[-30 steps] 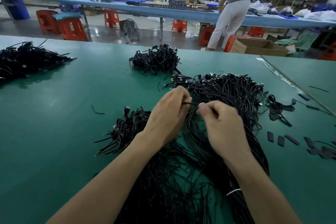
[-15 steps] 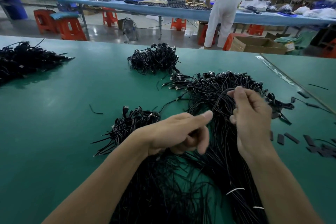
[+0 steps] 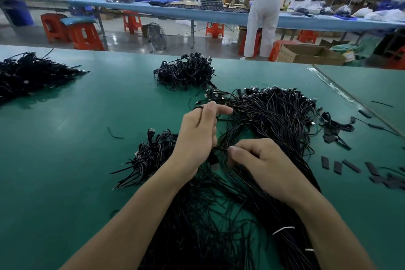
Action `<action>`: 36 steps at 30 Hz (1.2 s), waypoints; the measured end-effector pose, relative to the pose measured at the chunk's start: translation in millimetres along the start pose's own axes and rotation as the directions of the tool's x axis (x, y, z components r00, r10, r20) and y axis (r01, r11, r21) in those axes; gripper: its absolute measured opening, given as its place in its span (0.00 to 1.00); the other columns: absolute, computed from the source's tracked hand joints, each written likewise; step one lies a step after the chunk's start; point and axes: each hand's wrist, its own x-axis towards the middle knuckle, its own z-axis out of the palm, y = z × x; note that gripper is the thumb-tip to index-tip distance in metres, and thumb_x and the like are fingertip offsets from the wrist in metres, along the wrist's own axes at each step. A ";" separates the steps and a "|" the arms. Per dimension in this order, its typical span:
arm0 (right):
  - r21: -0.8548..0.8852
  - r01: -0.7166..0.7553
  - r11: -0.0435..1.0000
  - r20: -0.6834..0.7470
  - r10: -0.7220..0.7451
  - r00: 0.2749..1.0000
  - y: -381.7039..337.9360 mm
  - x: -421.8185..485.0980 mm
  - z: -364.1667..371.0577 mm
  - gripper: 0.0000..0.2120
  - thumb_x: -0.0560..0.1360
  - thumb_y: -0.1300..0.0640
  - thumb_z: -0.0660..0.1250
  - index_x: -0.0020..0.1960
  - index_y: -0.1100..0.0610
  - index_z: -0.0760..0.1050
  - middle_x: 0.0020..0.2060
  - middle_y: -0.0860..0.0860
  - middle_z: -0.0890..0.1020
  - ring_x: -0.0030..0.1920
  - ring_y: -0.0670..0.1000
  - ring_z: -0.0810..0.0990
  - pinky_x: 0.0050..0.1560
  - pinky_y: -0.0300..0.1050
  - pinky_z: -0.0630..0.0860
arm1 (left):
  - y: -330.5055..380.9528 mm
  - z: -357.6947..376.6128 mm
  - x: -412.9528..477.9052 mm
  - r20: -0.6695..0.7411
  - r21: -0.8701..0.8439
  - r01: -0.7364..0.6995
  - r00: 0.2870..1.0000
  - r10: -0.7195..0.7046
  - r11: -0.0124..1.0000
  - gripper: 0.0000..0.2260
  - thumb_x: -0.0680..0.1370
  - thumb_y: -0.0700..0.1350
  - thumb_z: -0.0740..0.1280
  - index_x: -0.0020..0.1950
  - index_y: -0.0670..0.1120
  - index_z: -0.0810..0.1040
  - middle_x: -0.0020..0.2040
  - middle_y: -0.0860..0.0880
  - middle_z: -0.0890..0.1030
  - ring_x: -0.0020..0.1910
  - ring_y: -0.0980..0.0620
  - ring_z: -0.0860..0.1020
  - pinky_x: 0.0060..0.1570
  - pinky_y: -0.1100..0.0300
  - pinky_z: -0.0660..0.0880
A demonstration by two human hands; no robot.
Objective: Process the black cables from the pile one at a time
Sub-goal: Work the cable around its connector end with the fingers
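Note:
A large pile of black cables (image 3: pixel 271 116) spreads over the green table (image 3: pixel 65 160) in front of me, tied with white bands near the bottom. My left hand (image 3: pixel 197 136) is raised over the pile's left side and holds one black cable (image 3: pixel 215 155) looped around its fingers, index finger pointing right. My right hand (image 3: pixel 260 164) sits just below and to the right, thumb and fingers pinching the same cable close to the left hand. A small bundle of coiled cables (image 3: pixel 153 151) lies to the left of my left hand.
Another coiled bundle (image 3: pixel 186 71) lies farther back, and a third heap (image 3: pixel 28 74) at the far left. Short black sleeve pieces (image 3: pixel 350 166) are scattered at the right. A table seam (image 3: pixel 350 98) runs diagonally at right. A person (image 3: pixel 263 11) stands beyond the table.
My right hand has dropped from high over the pile to meet the left hand. The left hand has risen and now has the cable looped around its fingers.

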 end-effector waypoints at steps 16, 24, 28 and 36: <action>0.233 0.164 0.959 -0.334 -0.079 0.939 -16.3 7.3 -13.7 0.13 0.73 0.43 0.67 0.37 0.51 0.80 0.25 0.49 0.69 0.27 0.46 0.63 0.26 0.40 0.61 | 33.1 -9.0 -19.9 0.686 -0.153 0.504 0.674 -0.276 0.850 0.26 0.83 0.61 0.52 0.30 0.49 0.68 0.22 0.56 0.60 0.18 0.60 0.57 0.19 0.67 0.55; 0.013 0.032 0.999 -0.070 -0.031 0.997 -18.9 -1.0 5.0 0.16 0.76 0.40 0.62 0.35 0.47 0.78 0.24 0.45 0.66 0.25 0.46 0.60 0.26 0.45 0.58 | 30.0 -3.7 -8.0 0.345 -0.643 0.358 0.925 -0.161 0.677 0.24 0.84 0.52 0.55 0.44 0.42 0.87 0.33 0.50 0.80 0.29 0.56 0.79 0.28 0.66 0.75; -0.093 0.047 0.995 0.050 -0.043 0.998 -20.0 -7.3 6.6 0.18 0.81 0.51 0.63 0.35 0.57 0.74 0.25 0.48 0.68 0.26 0.47 0.63 0.28 0.49 0.61 | 19.8 -6.5 -2.7 0.131 -0.564 0.151 0.987 -0.093 0.812 0.20 0.84 0.50 0.55 0.58 0.39 0.81 0.53 0.41 0.85 0.53 0.47 0.84 0.50 0.58 0.81; -0.019 0.124 0.992 -0.145 -0.126 0.981 -21.9 -1.0 -5.3 0.10 0.78 0.52 0.68 0.39 0.50 0.81 0.32 0.45 0.82 0.33 0.42 0.79 0.36 0.38 0.75 | 19.5 -8.0 -20.5 0.340 0.295 0.130 0.912 -0.231 0.947 0.26 0.85 0.54 0.54 0.31 0.51 0.81 0.28 0.51 0.81 0.25 0.53 0.77 0.26 0.62 0.73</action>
